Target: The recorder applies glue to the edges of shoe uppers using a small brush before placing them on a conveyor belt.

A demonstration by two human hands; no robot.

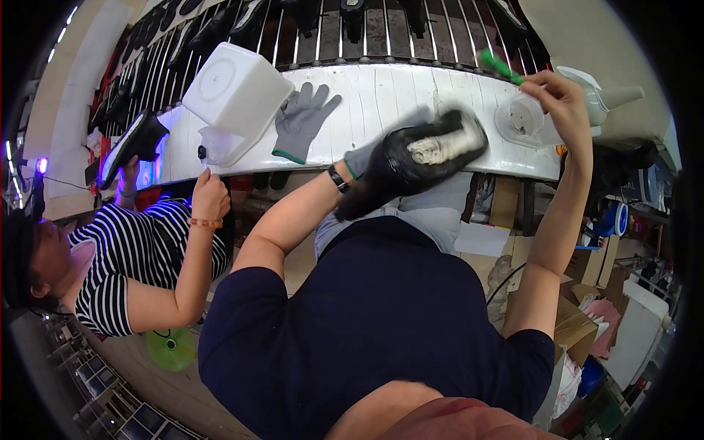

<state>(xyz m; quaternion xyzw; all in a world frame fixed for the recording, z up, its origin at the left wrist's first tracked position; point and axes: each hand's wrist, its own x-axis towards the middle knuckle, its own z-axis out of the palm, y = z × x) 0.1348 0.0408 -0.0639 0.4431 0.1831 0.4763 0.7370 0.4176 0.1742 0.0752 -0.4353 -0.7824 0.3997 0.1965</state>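
Note:
My left hand (pixel 359 160), in a grey glove with a green cuff, holds a black boot (pixel 392 165) over the near edge of the white bench. The boot's underside faces up, with a pale, rough patch on it. Motion blurs the boot, which hides most of my left fingers. Raised at the right, my bare right hand (pixel 551 94) pinches a green-handled tool (pixel 502 67). That tool's far end is blurred, so its kind is unclear. Below my right hand stands a clear plastic tub (pixel 517 121) with some residue inside.
A grey glove (pixel 304 117) lies beside a white plastic container (pixel 235 92). Beyond the bench (pixel 381 92), black shoes sit on a roller rack (pixel 381 29). A co-worker (pixel 147 257) at left holds a black shoe (pixel 136 147). A spouted jug (pixel 598 99) stands right.

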